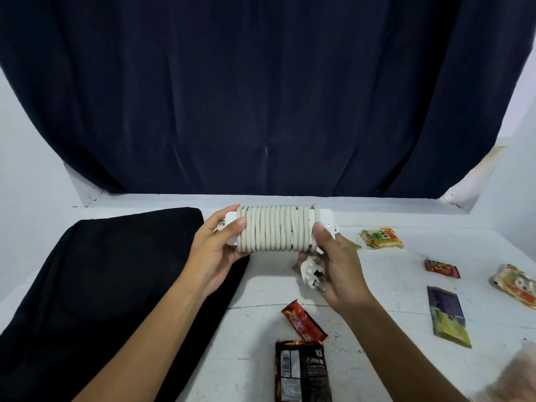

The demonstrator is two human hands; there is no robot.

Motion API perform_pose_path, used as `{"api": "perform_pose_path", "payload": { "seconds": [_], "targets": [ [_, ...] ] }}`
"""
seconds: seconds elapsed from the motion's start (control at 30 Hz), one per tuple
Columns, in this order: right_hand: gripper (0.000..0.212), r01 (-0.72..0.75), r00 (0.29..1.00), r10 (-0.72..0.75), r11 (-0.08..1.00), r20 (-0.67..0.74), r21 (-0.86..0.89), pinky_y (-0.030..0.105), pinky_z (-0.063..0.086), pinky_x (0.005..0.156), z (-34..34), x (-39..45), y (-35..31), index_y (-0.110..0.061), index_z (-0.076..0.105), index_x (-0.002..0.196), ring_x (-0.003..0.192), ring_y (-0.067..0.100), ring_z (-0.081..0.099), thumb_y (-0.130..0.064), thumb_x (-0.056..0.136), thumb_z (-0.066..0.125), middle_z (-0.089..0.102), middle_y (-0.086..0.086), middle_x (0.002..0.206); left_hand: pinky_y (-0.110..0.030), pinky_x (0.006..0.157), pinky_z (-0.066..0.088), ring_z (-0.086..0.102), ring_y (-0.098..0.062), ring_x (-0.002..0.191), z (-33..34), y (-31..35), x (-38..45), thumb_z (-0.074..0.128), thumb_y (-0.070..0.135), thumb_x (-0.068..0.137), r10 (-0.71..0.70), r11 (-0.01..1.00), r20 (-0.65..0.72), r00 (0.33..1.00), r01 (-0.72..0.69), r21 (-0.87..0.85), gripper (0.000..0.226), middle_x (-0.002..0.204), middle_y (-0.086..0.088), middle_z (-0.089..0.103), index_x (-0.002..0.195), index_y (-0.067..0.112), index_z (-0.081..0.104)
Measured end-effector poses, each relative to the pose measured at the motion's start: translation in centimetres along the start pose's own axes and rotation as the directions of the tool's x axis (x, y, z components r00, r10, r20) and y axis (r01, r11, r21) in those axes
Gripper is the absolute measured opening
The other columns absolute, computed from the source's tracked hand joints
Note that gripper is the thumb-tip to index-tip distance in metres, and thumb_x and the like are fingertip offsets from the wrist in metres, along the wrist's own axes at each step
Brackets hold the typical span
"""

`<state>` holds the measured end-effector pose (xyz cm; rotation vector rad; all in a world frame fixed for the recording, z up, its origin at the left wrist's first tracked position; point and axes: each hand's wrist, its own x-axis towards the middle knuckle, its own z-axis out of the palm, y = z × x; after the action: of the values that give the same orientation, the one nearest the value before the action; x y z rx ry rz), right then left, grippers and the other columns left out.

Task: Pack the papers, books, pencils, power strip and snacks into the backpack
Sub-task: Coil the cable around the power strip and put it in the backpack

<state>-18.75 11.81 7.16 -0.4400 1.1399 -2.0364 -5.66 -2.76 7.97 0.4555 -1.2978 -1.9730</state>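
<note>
Cord wound tight round the power strip [272,232] keeps it compact for packing; the left hand [216,250] grips one end, the right hand [336,265] the other, pinning the plug [311,271], above the table [391,285] beside the black backpack [101,285].

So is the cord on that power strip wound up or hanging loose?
Wound up: the cord coils tightly around the power strip, with only the plug dangling.

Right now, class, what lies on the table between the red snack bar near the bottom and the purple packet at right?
Nothing: in the head view, only bare white table separates the red bar from the purple packet.
</note>
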Motion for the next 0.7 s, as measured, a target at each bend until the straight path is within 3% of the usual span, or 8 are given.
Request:
{"api": "perform_pose_path", "payload": {
  "seconds": [0.07, 0.2, 0.27, 0.33, 0.4, 0.5, 0.7],
  "targets": [
    [0.055, 0.010, 0.999, -0.009, 1.000, 0.052, -0.026, 0.033, 0.052, 0.062, -0.2, -0.3, -0.5, -0.005, 0.066, 0.111, 0.067, 0.021, 0.062, -0.040, 0.069, 0.071, 0.068, 0.020, 0.100, -0.042, 0.076, 0.055, 0.065, -0.020, 0.095, -0.7, 0.1, 0.3, 0.078, 0.017, 0.073, -0.025, 0.999, 0.021, 0.999, 0.026, -0.022, 0.050, 0.106, -0.004, 0.068, 0.120, 0.015, 0.063],
    [0.046, 0.036, 0.998, -0.030, 0.991, 0.047, -0.126, 0.023, 0.051, 0.047, -0.3, -0.6, -0.8, -0.001, 0.067, 0.107, 0.066, 0.023, 0.060, -0.031, 0.072, 0.072, 0.068, 0.025, 0.099, -0.048, 0.084, 0.053, 0.067, -0.021, 0.095, -1.3, 0.1, 0.5, 0.096, 0.036, 0.042, -0.064, 0.998, 0.092, 0.994, 0.063, 0.019, 0.080, 0.108, -0.004, 0.069, 0.114, 0.018, 0.067],
    [0.049, 0.016, 0.999, -0.011, 0.989, 0.036, -0.148, 0.030, 0.056, 0.058, -0.4, -0.4, -0.8, -0.001, 0.067, 0.107, 0.074, 0.028, 0.061, -0.034, 0.071, 0.075, 0.068, 0.026, 0.106, -0.050, 0.086, 0.053, 0.066, -0.022, 0.097, -1.2, 0.2, 0.3, 0.096, 0.036, 0.043, -0.070, 0.997, 0.100, 0.992, 0.068, 0.023, 0.076, 0.109, -0.005, 0.069, 0.112, 0.019, 0.067],
    [0.054, -0.008, 1.000, 0.012, 0.987, 0.025, -0.161, 0.038, 0.058, 0.070, -0.7, -0.3, -0.7, -0.001, 0.067, 0.107, 0.078, 0.030, 0.061, -0.038, 0.069, 0.078, 0.068, 0.026, 0.107, -0.047, 0.084, 0.054, 0.067, -0.021, 0.095, -0.8, 0.5, 0.0, 0.092, 0.027, 0.057, -0.060, 0.998, 0.095, 0.994, 0.057, 0.030, 0.062, 0.104, -0.004, 0.070, 0.113, 0.018, 0.066],
    [0.057, -0.029, 0.999, 0.035, 0.985, 0.034, -0.171, 0.035, 0.055, 0.063, -0.9, -0.2, -0.7, -0.001, 0.067, 0.108, 0.074, 0.027, 0.062, -0.040, 0.068, 0.079, 0.069, 0.023, 0.101, -0.046, 0.083, 0.055, 0.069, -0.018, 0.091, -0.3, 1.0, -0.2, 0.077, 0.015, 0.073, -0.032, 0.998, 0.081, 0.996, 0.027, 0.058, 0.045, 0.096, 0.000, 0.073, 0.115, 0.015, 0.062],
    [0.054, -0.081, 0.995, 0.088, 0.986, 0.044, -0.146, 0.035, 0.040, 0.065, -1.0, -0.1, -0.8, -0.003, 0.067, 0.108, 0.067, 0.023, 0.062, -0.038, 0.069, 0.081, 0.066, 0.020, 0.093, -0.045, 0.082, 0.056, 0.070, -0.016, 0.088, 0.4, 1.1, -0.5, 0.066, 0.012, 0.073, -0.008, 0.998, 0.083, 0.997, 0.002, 0.070, 0.042, 0.091, 0.003, 0.073, 0.115, 0.014, 0.060],
    [0.049, -0.139, 0.989, 0.144, 0.984, 0.035, -0.110, 0.034, 0.056, 0.069, -0.6, -0.1, -1.5, -0.002, 0.064, 0.111, 0.064, 0.022, 0.062, -0.030, 0.073, 0.076, 0.068, 0.015, 0.089, -0.045, 0.082, 0.058, 0.070, -0.015, 0.090, 0.5, 0.2, -0.6, 0.065, 0.013, 0.077, -0.024, 0.999, 0.067, 0.997, 0.021, 0.043, 0.036, 0.096, 0.002, 0.073, 0.113, 0.015, 0.060]
  ]
}}
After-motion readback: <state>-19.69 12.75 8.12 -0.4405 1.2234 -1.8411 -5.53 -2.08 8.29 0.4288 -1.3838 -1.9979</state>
